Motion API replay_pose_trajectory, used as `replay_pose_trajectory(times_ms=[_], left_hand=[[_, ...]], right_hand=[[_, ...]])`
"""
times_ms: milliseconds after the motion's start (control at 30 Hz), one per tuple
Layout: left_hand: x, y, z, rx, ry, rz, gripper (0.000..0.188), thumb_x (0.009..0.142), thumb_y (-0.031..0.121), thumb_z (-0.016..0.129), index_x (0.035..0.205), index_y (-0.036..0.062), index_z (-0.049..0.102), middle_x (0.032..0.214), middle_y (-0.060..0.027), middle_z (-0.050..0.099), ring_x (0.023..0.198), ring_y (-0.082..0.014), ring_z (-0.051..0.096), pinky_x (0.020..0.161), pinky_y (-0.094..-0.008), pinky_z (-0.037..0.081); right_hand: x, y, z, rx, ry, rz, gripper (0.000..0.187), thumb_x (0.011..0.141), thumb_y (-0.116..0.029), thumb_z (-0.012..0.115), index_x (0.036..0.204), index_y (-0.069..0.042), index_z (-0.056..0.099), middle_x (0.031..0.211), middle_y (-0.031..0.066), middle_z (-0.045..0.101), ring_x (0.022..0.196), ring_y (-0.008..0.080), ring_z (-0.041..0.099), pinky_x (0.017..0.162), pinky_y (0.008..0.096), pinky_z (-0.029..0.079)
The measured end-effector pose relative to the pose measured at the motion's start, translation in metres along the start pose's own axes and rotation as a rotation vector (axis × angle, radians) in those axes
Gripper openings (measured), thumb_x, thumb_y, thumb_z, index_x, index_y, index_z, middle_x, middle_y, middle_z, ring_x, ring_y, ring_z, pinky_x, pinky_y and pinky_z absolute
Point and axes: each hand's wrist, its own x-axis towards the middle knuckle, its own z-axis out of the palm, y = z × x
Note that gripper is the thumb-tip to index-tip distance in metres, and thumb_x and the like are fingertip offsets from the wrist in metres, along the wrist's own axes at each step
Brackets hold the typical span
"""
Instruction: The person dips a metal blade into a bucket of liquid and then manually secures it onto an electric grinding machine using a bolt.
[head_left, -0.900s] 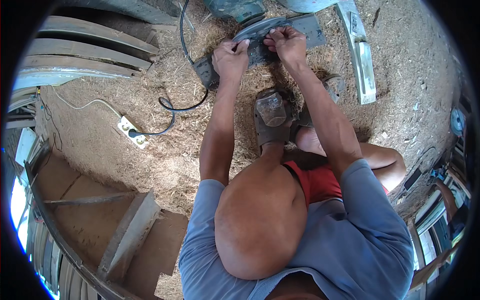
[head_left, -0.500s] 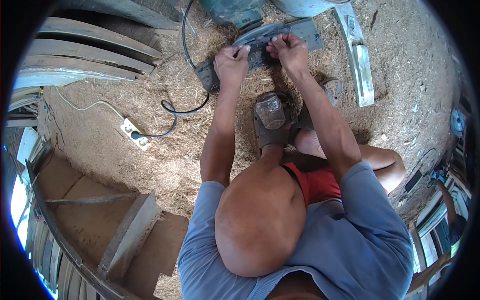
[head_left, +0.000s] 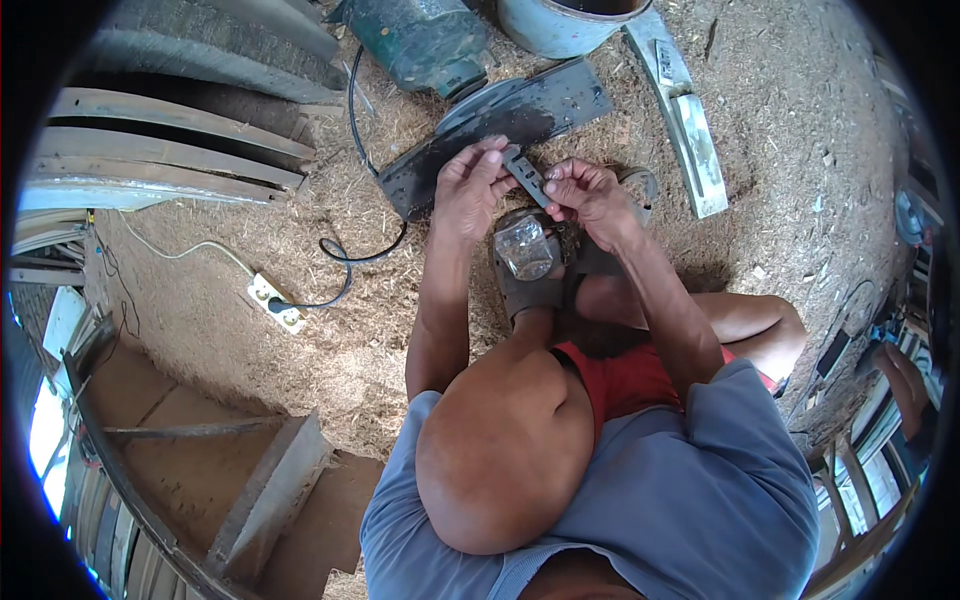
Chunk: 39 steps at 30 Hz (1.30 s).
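Note:
A short dark metal strip with slots (head_left: 526, 176) is held slantwise between my two hands. My left hand (head_left: 466, 192) pinches its upper left end between thumb and fingers. At its lower right end, the thumb and fingers of my right hand (head_left: 594, 203) close on it. Just beyond my hands lies a long dark flat plate (head_left: 562, 98), with the grey rim of a disc or wheel (head_left: 482, 101) along its far side. A green motor-like machine (head_left: 415, 45) stands behind the disc.
A pale bucket (head_left: 560, 35) stands at the far side, beside a whitish wooden piece (head_left: 690, 130). A black cable (head_left: 350, 110) loops leftward to a white power strip (head_left: 275, 302). Curved planks (head_left: 180, 140) lie at left. A clear plastic cup (head_left: 527, 250) sits by my sandalled foot.
Both hands have drawn back toward me from the disc and plate, bringing the slotted metal strip into plain sight. The view has shifted slightly.

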Motion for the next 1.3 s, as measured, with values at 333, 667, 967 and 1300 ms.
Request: replay_pose_trajectory(times_ms=[333,667,967,1300], left_hand=[[-0.001,-0.004,0.008,0.369,0.034,0.047,0.034,0.089,-0.006,0.061,0.122,-0.0013,0.055,0.107,-0.0085,0.061,0.093,-0.0131,0.06,0.081,-0.0273,0.052],[-0.031,-0.007,0.007,0.242,-0.229,-0.007,0.05,0.084,-0.002,0.067,0.13,-0.0041,0.047,0.115,-0.0115,0.06,0.101,-0.0162,0.061,0.09,-0.031,0.051],[-0.025,-0.012,0.006,-0.215,-0.467,-0.076,0.069,0.083,0.038,0.074,0.13,-0.0064,0.049,0.129,-0.0188,0.056,0.107,-0.0242,0.062,0.079,-0.0324,0.055],[-0.024,-0.022,-0.011,-0.222,-0.451,-0.045,0.052,0.084,0.034,0.074,0.118,-0.0032,0.061,0.124,-0.021,0.059,0.08,-0.0195,0.067,0.059,-0.0295,0.057]], right_hand=[[0.003,0.008,0.006,-0.057,-0.098,-0.003,0.01,0.091,-0.009,0.067,0.099,-0.003,0.066,0.075,-0.0005,0.062,0.062,0.0058,0.054,0.055,0.0217,0.046],[0.0,0.0,0.014,0.188,-0.105,-0.029,0.012,0.089,-0.01,0.068,0.1,-0.004,0.067,0.08,0.0016,0.066,0.066,0.007,0.057,0.062,0.0208,0.049],[-0.021,0.0,0.032,0.279,-0.169,0.109,0.011,0.09,-0.012,0.068,0.1,-0.007,0.068,0.081,-0.0013,0.065,0.065,0.0067,0.06,0.063,0.0207,0.053],[-0.018,0.01,0.043,0.235,-0.182,0.126,0.015,0.09,-0.017,0.069,0.101,-0.007,0.068,0.082,-0.0024,0.066,0.066,0.0053,0.061,0.062,0.0201,0.053]])
